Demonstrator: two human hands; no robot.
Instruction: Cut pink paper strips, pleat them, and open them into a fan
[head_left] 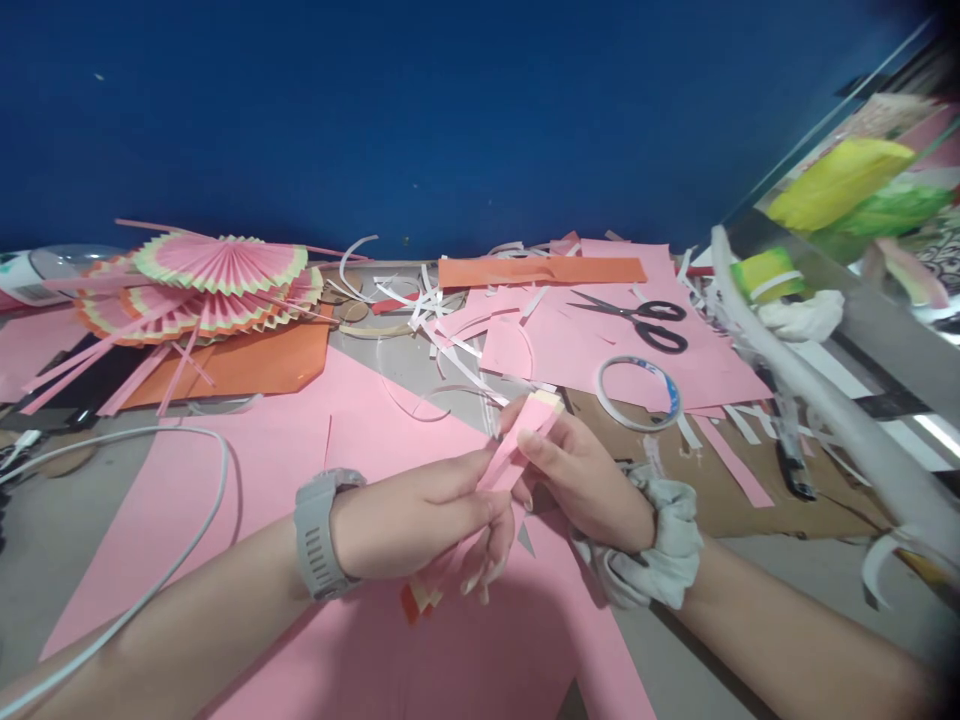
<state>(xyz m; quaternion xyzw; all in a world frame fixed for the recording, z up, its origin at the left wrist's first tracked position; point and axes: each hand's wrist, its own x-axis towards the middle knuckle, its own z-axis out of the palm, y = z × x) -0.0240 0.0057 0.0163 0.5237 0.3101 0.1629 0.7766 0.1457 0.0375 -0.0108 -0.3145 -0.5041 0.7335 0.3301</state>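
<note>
Between both hands is a narrow folded stack of pink paper (516, 442), with a cream edge at its upper end. My left hand (442, 520), a grey watch on its wrist, is closed around the lower part; cream and orange ends (420, 600) stick out below it. The upper end is pinched by my right hand (581, 465), thumb on top and fingers behind; a pale scrunchie (645, 540) circles that wrist. Large pink sheets (300, 510) lie beneath the hands. Some fingertips are hidden behind the folded paper.
Pleated paper fans (225, 270) with pink strips are piled at the back left. Black-handled scissors (637, 318) and a tape roll (639, 392) lie right of centre. A box cutter (793, 450) is farther right, among paper scraps. A white cable (225, 470) crosses the left side.
</note>
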